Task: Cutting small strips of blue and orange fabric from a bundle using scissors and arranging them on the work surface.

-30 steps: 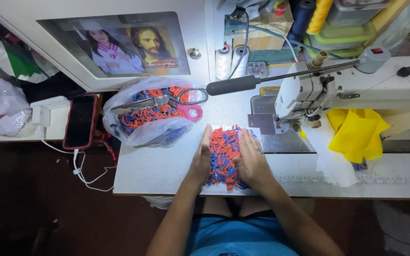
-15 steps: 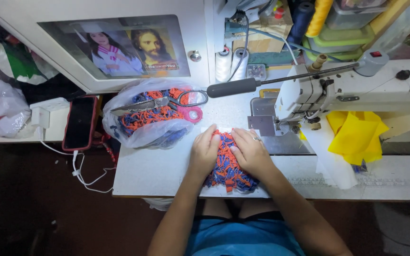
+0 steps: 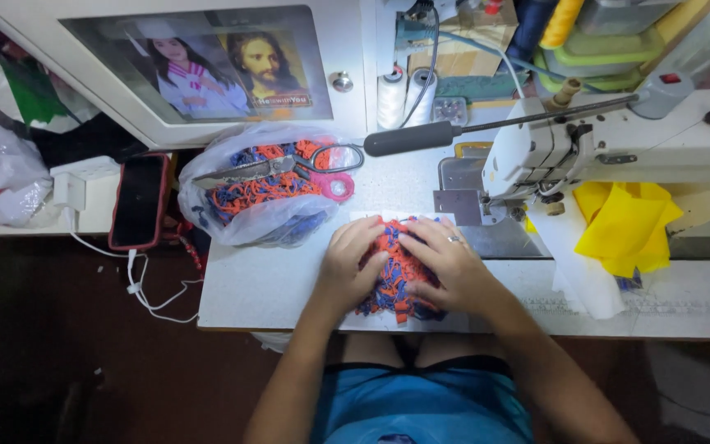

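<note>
Heap of orange-blue trim lies between left hand and right hand.

A white worktable is filling the middle of the view, lit from above, while the brown floor below its near edge is lying in deep shadow. A white sewing machine is sitting at the table's far right corner. Behind the far edge, a white cabinet door with a glass pane and a round knob is standing shut.
</note>
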